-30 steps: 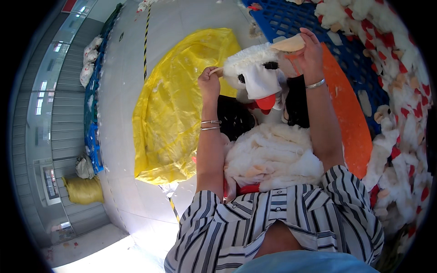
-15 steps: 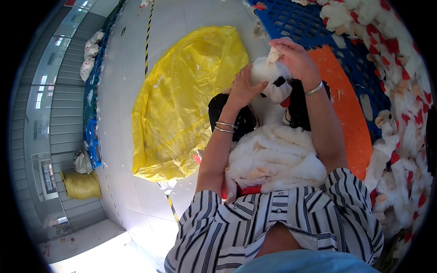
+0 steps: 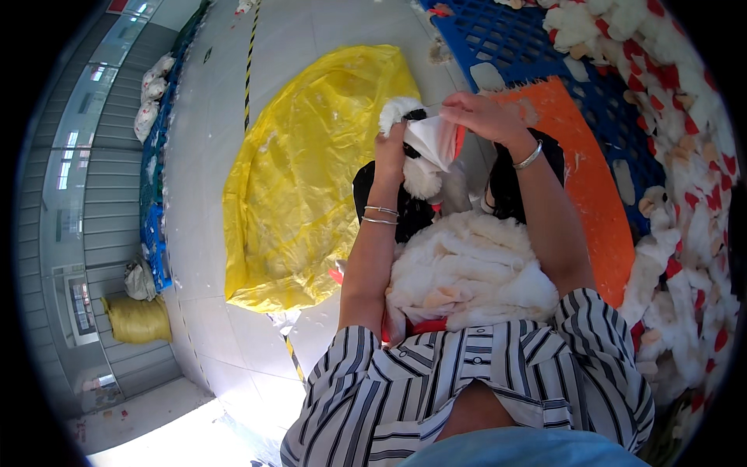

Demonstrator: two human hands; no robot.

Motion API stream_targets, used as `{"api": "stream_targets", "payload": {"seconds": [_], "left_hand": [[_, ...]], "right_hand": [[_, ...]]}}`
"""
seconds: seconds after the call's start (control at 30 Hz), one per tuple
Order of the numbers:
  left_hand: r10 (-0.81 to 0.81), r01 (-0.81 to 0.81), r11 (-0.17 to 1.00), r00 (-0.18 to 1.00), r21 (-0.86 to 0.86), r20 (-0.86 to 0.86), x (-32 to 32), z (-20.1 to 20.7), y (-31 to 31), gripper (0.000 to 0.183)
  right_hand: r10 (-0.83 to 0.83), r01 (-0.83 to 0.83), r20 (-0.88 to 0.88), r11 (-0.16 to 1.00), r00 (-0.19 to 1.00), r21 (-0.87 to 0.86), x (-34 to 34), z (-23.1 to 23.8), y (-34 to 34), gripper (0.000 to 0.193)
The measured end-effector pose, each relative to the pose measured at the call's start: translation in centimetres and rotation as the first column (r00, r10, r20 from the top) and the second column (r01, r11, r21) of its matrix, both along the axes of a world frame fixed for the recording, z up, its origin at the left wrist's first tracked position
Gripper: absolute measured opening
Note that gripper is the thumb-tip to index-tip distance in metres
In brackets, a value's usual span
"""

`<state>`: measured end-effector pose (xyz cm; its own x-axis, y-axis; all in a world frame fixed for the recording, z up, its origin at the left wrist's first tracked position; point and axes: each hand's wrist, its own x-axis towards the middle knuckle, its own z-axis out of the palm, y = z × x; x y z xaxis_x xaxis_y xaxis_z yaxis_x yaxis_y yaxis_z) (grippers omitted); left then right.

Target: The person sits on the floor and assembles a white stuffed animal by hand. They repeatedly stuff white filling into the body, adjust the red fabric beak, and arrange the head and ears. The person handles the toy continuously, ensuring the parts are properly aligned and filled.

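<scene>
A white plush animal head [image 3: 424, 177] with black patches is held up in front of me, above my knees. Its smooth white muzzle part [image 3: 433, 140] has a red strip along the right side. My left hand [image 3: 391, 152] is closed round the plush's left side. At its upper right, my right hand [image 3: 478, 115] pinches the edge of the white part between thumb and fingers. A pile of soft white plush pieces [image 3: 471, 268], with some beige and red bits, lies on my lap.
A yellow plastic sheet [image 3: 311, 179] lies on the grey floor to the left. An orange mat [image 3: 595, 210] lies to the right, beside a blue plastic pallet [image 3: 498, 39]. White and red plush pieces [image 3: 677, 257] heap along the far right. A yellow roll [image 3: 138, 319] stands by the left wall.
The plush head has turned and moved left, its muzzle now towards the right. My right hand has let go of the ear and now grips the white part's edge.
</scene>
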<state>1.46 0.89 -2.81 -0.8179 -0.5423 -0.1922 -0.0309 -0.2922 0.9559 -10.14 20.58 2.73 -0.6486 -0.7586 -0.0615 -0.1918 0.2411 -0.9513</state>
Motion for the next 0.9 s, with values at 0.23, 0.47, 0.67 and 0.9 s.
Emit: {"api": "stream_targets", "payload": {"seconds": [0.23, 0.47, 0.67, 0.9], "left_hand": [[0.132, -0.124, 0.987, 0.988, 0.097, -0.075, 0.4, 0.3, -0.4, 0.041], [-0.038, 0.028, 0.984, 0.998, -0.174, -0.054, 0.4, 1.1, 0.0, 0.048], [-0.508, 0.511, 0.835, 0.858, -0.204, 0.073, 2.9, 3.6, 1.5, 0.041], [-0.265, 0.271, 0.963, 0.942, 0.001, -0.206, 3.0, 6.9, 2.4, 0.041]], "right_hand": [[0.120, -0.187, 0.174, 0.875, 0.977, 0.447, 1.2, 0.3, -0.9, 0.059], [0.053, 0.159, 0.347, 0.817, 0.936, -0.554, -0.5, 0.8, 1.1, 0.042], [-0.004, 0.258, 0.449, 0.823, 0.894, -0.506, -1.6, -0.6, 1.4, 0.037], [0.059, 0.001, 0.124, 0.899, 0.991, -0.437, 1.5, 0.8, -0.2, 0.045]]}}
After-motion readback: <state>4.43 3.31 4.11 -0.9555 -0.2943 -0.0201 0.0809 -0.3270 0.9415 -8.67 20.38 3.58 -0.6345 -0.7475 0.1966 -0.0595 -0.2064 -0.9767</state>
